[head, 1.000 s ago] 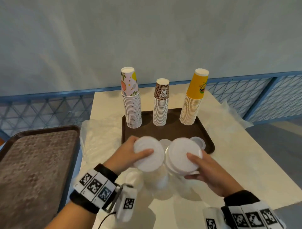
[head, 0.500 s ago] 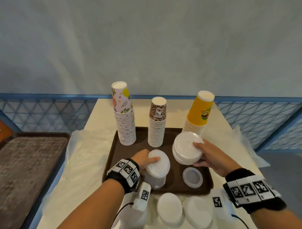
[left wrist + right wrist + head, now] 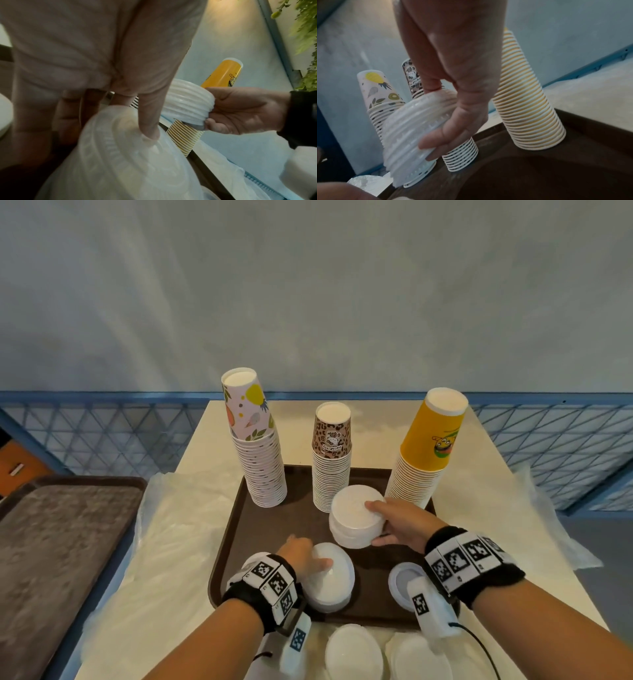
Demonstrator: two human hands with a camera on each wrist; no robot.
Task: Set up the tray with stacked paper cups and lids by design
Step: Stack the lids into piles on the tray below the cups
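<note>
Head view: right hand (image 3: 399, 522) has carried its gripped lid stack (image 3: 356, 517) further over the tray (image 3: 236, 529); left hand (image 3: 301, 556) still clasps its lids (image 3: 334, 580).

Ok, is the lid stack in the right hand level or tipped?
Tipped. The right hand holds the lid stack at a slant above the brown tray; in the right wrist view only its lower edge is near the tray.

On your brown plastic tray (image 3: 233, 529), three paper cup stacks (image 3: 331, 460) stand behind; two white lid stacks (image 3: 356, 517) sit before them.
</note>
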